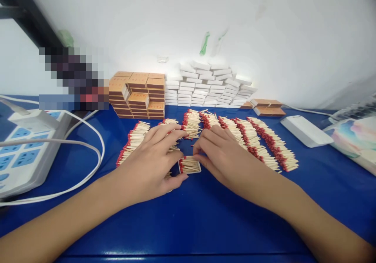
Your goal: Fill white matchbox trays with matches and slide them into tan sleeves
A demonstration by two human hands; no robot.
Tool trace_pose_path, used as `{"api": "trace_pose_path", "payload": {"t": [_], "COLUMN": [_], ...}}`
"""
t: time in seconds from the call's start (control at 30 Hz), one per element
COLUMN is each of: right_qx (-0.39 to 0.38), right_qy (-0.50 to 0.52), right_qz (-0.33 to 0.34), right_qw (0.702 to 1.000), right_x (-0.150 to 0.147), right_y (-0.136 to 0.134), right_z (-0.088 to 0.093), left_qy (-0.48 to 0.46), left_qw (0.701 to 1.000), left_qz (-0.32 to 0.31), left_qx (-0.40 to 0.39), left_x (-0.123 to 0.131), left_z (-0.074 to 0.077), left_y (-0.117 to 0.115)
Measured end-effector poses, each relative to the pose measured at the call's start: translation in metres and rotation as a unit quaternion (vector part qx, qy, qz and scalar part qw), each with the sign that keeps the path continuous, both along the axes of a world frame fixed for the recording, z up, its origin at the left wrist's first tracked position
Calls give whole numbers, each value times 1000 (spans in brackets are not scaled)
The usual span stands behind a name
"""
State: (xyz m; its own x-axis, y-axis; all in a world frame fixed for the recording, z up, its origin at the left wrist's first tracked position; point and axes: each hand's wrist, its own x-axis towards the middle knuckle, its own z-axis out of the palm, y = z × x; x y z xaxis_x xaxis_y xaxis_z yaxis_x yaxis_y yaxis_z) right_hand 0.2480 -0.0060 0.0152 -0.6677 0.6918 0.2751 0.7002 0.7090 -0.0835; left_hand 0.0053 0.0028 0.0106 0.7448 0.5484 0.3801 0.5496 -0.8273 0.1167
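A small white matchbox tray (197, 171) lies on the blue table, filled with red-headed matches (189, 165) lying side by side. My left hand (157, 153) spans its left end, thumb at the near edge and a fingertip at the far edge, other fingers spread above. Just beyond the tray's right end, my right hand (216, 149) has its fingers curled into a pinch; whatever is between them is hidden. Long rows of loose matches (133, 141) lie left of and partly under my left hand, and more match rows (272, 141) fan out behind and right of my right hand.
Brown matchboxes (138, 96) are stacked against the wall, beside a pile of white trays (202, 86). Two or more brown boxes (268, 108) lie farther right, near a white device (306, 131). A power strip (26, 153) with looping white cables (101, 149) occupies the left side.
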Motion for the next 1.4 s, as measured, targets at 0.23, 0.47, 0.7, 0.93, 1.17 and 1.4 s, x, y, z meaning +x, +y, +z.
{"api": "trace_pose_path", "payload": {"t": [0.23,0.47,0.7,0.93,1.17,1.4], "right_qx": [40,-45,-42,-58,43,16], "right_qy": [-58,38,41,72,42,9], "right_qz": [4,13,17,43,-34,-33], "right_qw": [998,998,998,995,998,999], "right_x": [-12,-7,-7,-1,24,18], "right_y": [-10,-6,-3,0,30,31], "right_z": [-7,0,-5,-3,-7,-12], "left_qy": [-1,-9,-7,-1,0,-1], "left_qw": [1000,1000,1000,1000,1000,1000], "left_qz": [0,-7,-9,-6,-1,-5], "left_qx": [-1,1,3,5,14,16], "left_x": [1,1,1,1,-1,0], "left_z": [-2,-1,-2,-1,-2,0], "left_y": [1,0,-1,-3,-2,-4]}}
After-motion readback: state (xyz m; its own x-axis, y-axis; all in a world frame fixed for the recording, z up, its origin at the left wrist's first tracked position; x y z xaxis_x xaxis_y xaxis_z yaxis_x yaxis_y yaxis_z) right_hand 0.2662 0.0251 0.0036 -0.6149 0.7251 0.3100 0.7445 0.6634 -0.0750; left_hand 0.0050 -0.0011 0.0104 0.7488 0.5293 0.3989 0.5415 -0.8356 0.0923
